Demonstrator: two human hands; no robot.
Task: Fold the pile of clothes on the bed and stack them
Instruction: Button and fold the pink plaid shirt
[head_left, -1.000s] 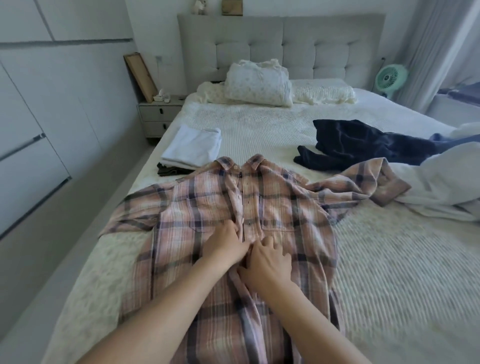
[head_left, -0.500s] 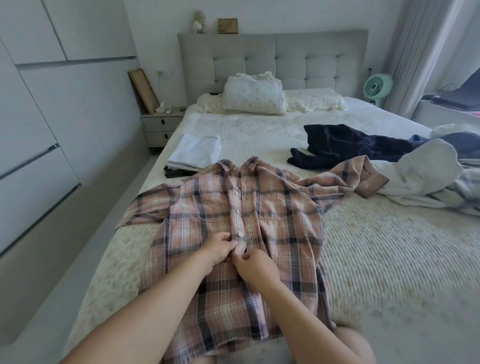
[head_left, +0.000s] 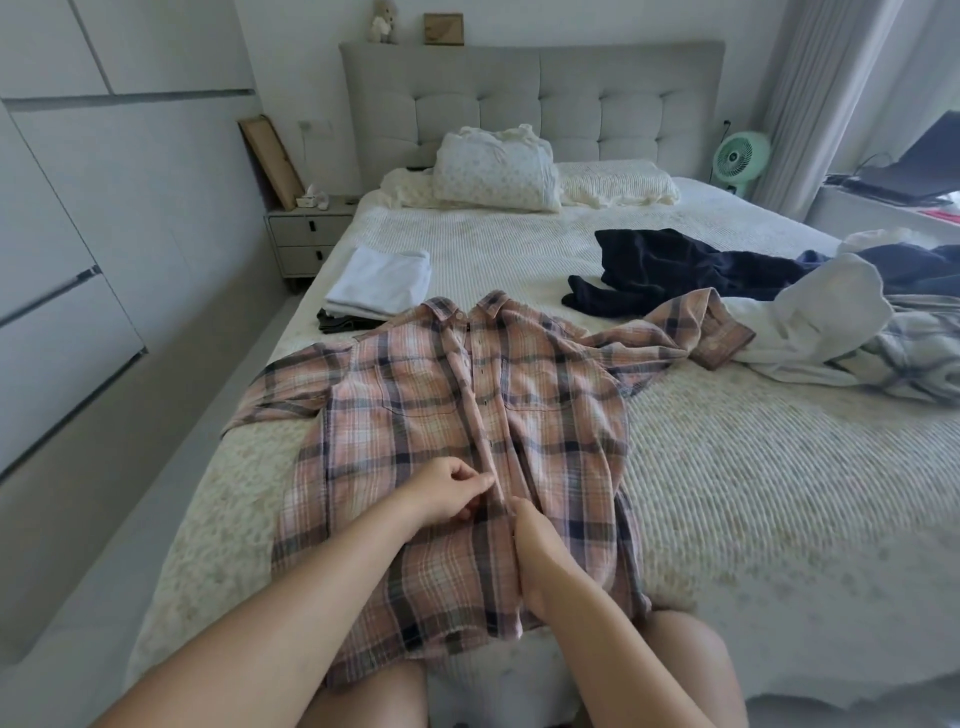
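Left hand (head_left: 448, 492) pinches with curled fingers; right hand (head_left: 535, 540) grips, knuckles down.

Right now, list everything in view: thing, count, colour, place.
plaid shirt: 1, pink and navy, spread at the bed's near edge
folded stack: 1, white over dark, left of the collar
unfolded clothes: several, navy, white, pale plaid, right side
pillows: 2 or more, cream, by the headboard
bed: 1, cream cover
nightstand: 1, grey, left
fan: 1, green, right
left hand: pinches the placket
right hand: on the placket, grip hidden
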